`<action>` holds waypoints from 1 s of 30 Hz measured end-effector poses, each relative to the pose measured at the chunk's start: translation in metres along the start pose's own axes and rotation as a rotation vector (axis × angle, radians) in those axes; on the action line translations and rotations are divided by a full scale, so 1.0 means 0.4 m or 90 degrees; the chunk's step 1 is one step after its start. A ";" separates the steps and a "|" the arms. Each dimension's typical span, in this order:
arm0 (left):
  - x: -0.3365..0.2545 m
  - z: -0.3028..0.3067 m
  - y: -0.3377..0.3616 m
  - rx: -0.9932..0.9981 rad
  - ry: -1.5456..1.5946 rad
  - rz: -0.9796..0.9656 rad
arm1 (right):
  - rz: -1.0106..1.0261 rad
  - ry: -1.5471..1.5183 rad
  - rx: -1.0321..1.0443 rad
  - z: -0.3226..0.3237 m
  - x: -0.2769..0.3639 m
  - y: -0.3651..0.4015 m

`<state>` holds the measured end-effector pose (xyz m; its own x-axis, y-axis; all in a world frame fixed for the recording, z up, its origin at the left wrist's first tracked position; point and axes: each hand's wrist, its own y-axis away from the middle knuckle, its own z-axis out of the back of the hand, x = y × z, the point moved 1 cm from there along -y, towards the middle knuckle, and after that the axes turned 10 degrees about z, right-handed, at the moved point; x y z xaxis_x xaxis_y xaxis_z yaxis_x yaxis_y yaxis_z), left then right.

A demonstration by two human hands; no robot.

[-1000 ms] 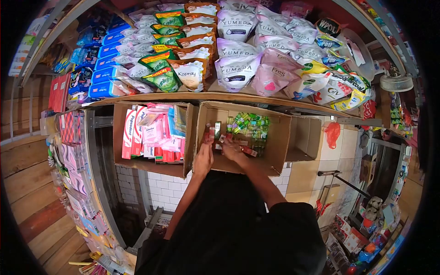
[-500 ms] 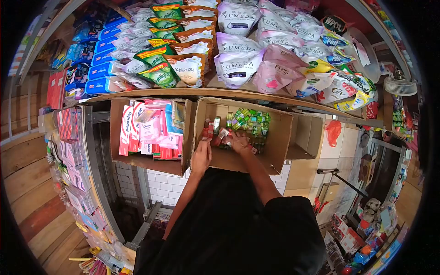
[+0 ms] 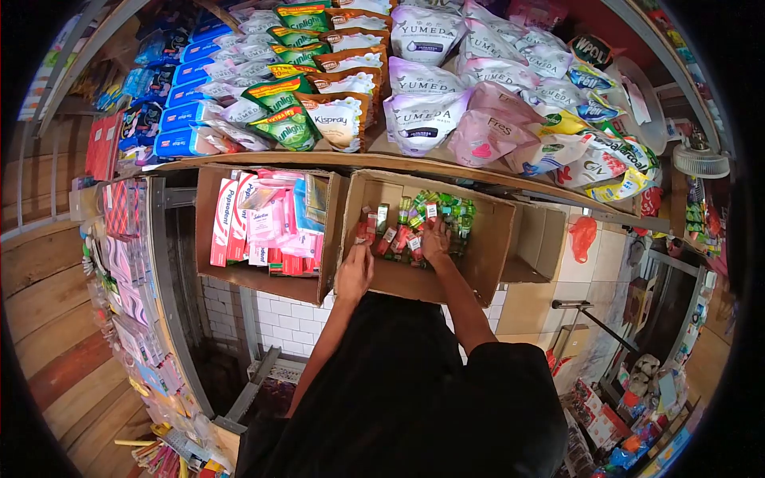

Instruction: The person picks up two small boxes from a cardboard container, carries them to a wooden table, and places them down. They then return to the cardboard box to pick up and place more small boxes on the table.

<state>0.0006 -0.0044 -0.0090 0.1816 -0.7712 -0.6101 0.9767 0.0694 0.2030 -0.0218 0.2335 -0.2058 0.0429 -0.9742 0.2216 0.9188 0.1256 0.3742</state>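
An open cardboard box (image 3: 484, 255) under the shelf holds several small green bottles (image 3: 454, 213) and small red packs (image 3: 368, 229). My left hand (image 3: 355, 271) rests at the box's near left corner, fingers curled beside the red packs; whether it grips one I cannot tell. Deeper in the box, my right hand (image 3: 435, 236) lies among the small packs and bottles, its fingers closed around one small red-and-white pack (image 3: 430, 211).
A second cardboard box (image 3: 209, 239) at left holds toothpaste cartons (image 3: 225, 221) and pink packets. The wooden shelf (image 3: 263, 164) above carries detergent and soap pouches. An empty box (image 3: 540, 243) sits at right. White tiled wall below; hanging goods at far left.
My right hand has moved from the near middle of the box up and farther in, toward the green bottles. My left hand has stayed at the near left corner.
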 end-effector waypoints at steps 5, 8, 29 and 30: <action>-0.010 0.007 -0.001 -0.028 0.029 -0.027 | 0.002 -0.020 -0.034 -0.006 0.095 -0.053; -0.010 0.007 -0.002 -0.030 0.035 -0.032 | 0.084 -0.025 -0.050 -0.019 0.140 -0.101; 0.006 0.005 -0.003 -0.002 0.003 -0.004 | 0.219 -0.073 0.048 -0.077 0.177 -0.209; 0.005 0.005 -0.003 -0.006 -0.001 -0.007 | 0.227 -0.083 0.070 -0.066 0.175 -0.200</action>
<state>-0.0005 -0.0074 -0.0089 0.1712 -0.7730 -0.6108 0.9796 0.0674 0.1892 -0.0819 0.1505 -0.2442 0.2945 -0.8350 0.4648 0.8074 0.4776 0.3463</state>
